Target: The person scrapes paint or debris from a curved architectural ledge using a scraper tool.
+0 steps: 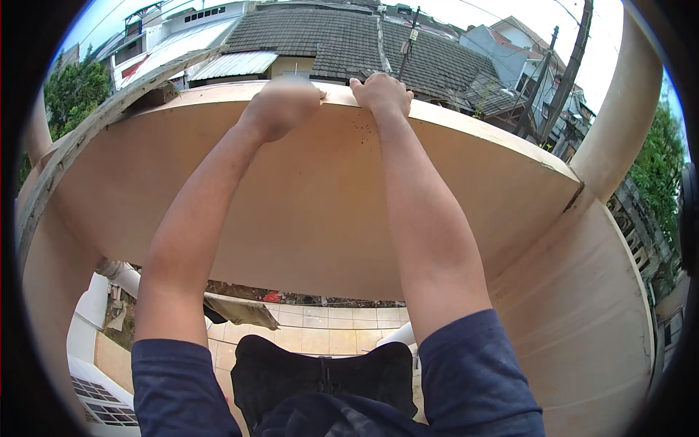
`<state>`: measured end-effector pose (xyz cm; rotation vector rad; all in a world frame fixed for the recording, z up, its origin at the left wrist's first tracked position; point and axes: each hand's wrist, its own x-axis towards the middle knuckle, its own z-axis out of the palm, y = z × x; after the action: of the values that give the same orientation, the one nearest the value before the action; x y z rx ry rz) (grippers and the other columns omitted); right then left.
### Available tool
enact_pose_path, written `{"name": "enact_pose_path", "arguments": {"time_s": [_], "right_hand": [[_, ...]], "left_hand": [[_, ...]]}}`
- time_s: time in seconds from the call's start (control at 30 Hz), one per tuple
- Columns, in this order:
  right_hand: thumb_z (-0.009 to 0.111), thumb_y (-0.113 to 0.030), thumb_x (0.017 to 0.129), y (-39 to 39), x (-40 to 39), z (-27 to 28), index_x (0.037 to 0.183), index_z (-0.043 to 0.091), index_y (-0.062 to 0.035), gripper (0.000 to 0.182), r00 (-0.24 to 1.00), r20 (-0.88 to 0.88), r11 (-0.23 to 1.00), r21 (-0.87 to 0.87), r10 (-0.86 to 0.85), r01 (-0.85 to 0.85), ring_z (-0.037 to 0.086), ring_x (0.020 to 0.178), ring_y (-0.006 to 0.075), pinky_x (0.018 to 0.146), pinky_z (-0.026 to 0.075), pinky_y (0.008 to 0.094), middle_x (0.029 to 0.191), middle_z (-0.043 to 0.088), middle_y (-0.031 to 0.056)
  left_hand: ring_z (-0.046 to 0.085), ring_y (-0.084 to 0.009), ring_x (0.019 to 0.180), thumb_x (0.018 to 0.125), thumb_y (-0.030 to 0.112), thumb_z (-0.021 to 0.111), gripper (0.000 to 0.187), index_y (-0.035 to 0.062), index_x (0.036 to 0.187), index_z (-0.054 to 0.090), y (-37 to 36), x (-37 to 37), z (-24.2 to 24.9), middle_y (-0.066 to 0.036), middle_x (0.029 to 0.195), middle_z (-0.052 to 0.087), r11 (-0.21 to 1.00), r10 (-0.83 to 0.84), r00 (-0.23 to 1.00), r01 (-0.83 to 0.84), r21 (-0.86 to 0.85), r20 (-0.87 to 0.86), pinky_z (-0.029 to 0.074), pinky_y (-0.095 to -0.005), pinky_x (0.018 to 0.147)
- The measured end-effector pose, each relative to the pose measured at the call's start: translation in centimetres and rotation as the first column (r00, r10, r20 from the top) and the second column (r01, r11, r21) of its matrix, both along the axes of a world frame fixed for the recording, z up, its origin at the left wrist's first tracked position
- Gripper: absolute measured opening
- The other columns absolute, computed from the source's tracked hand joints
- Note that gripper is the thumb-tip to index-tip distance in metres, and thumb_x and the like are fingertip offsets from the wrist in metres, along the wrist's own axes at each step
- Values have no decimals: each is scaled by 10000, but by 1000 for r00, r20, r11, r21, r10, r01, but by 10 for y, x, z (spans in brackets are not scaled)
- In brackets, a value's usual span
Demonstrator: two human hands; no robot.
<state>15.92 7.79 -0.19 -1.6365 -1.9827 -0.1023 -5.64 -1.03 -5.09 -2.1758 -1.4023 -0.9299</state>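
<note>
Both my arms reach forward to the top edge of a wide cream-coloured concrete beam [313,197]. My left hand [284,105] sits on that edge, left of the middle. It looks rounded and closed, but it is blurred, so its fingers and anything in them cannot be made out. A little to the right, my right hand [383,93] grips the top edge, its fingers bent over the far side and its thumb toward the left hand. Small dark specks mark the beam's face just below the right hand.
A round cream column [619,109] rises at the right, where the beam meets a side wall [582,291]. A rough grey strip [73,149] slants across the left. Far below lies a tiled floor [320,331] with a hanging cloth [244,312]. Tiled roofs [306,40] and utility poles [571,69] stand beyond.
</note>
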Motion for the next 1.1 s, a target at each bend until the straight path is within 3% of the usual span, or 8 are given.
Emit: {"name": "enact_pose_path", "arguments": {"time_s": [0.13,0.3,0.4,0.53,0.7,0.87,1.03,1.1], "right_hand": [[577,-615,1033,3,-1,-1,1310,762,-94,618,999,-34,1000,9,-1,1,621,1364,301,1200,405,490,1344,747,118],[566,-623,1038,1,0,2,1317,755,-78,641,999,-46,999,-36,19,-20,612,1382,306,1212,409,474,1360,738,131],[571,-625,1034,0,1,1,1311,758,-75,643,998,-69,1000,-20,16,-17,612,1383,299,1212,407,472,1357,740,127],[577,-616,1035,1,-1,2,1288,765,-91,612,998,-65,999,-49,4,-7,647,1338,298,1227,387,498,1297,768,114],[580,-609,1038,3,0,2,1277,768,-94,598,997,-63,999,-12,32,-33,666,1309,291,1215,395,508,1271,780,101],[586,-608,1037,-1,1,-1,1283,768,-100,592,998,-51,999,-20,33,-34,664,1313,283,1210,399,504,1292,773,101],[609,-620,1024,1,0,2,1315,755,-109,606,996,-77,998,-49,32,-36,628,1363,298,1221,388,481,1347,752,111],[614,-619,1021,4,1,1,1341,740,-109,615,995,-97,998,-51,23,-28,605,1391,304,1238,377,472,1382,735,112]], "left_hand": [[744,-288,1153,1133,514,486,435,258,1294,799,-1,13,3,-49,1262,797,984,172,982,-167,-69,80,573,-443,1008],[753,-271,1151,1125,466,532,382,255,1326,779,0,14,-9,-43,1224,810,980,-39,999,42,194,-18,575,-433,1036],[692,-302,1302,1132,474,527,436,201,1395,743,-3,-2,-1,-75,1363,762,987,-128,990,132,96,-56,546,-445,1103],[645,-312,1370,1140,448,511,430,202,1423,724,-16,2,13,-84,1421,731,966,88,993,-67,-252,73,520,-446,1144],[691,-313,1301,1135,440,527,421,194,1404,737,-21,21,-5,-71,1381,755,965,-154,970,189,184,-190,542,-444,1112],[691,-287,1298,1119,409,563,389,208,1408,730,-20,-12,3,-77,1372,754,977,167,985,-160,-138,38,519,-461,1123],[747,-308,1152,1113,371,576,346,188,1345,755,-20,1,-23,-67,1239,797,913,84,990,-31,407,-114,576,-461,1020],[746,-311,1155,1113,366,577,341,192,1346,755,-26,-15,-15,-70,1261,792,947,75,993,-43,319,-91,573,-467,1025]]}}
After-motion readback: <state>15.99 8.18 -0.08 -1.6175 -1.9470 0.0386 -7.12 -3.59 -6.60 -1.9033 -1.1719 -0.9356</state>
